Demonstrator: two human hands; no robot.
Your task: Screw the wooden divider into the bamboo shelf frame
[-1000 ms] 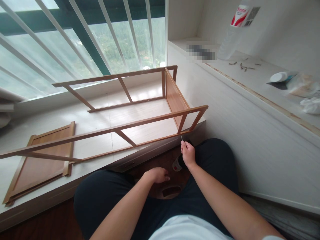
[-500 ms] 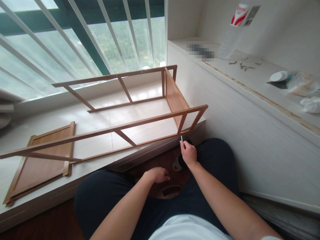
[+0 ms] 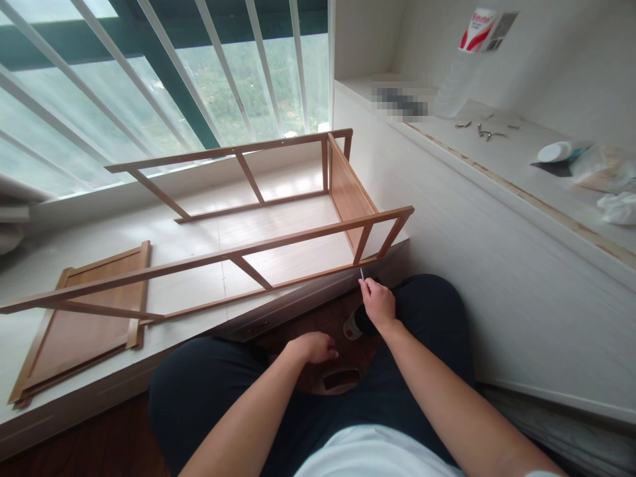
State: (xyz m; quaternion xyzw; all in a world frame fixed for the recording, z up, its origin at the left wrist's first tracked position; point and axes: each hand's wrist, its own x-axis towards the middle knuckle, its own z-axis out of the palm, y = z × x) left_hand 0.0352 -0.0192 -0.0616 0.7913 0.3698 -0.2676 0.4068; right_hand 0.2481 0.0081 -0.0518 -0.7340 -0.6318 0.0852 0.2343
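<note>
Right grip (image 3: 378,303) near white windowsill (image 3: 199,232)

bottle (image 3: 467,59) label — red-white, wording unreadable

Two hands are seen: the left hand (image 3: 314,347) and the right hand (image 3: 379,304). One thin metal tool (image 3: 362,273) is counted, pinched in the right hand. One wooden frame (image 3: 258,218) is counted on the worktop (image 3: 189,232), and one loose wooden panel (image 3: 79,318) at its near left. One plastic bottle (image 3: 467,59) is counted on the far right shelf (image 3: 521,165), with several small metal fittings (image 3: 484,129) too small to be counted exactly.
</note>
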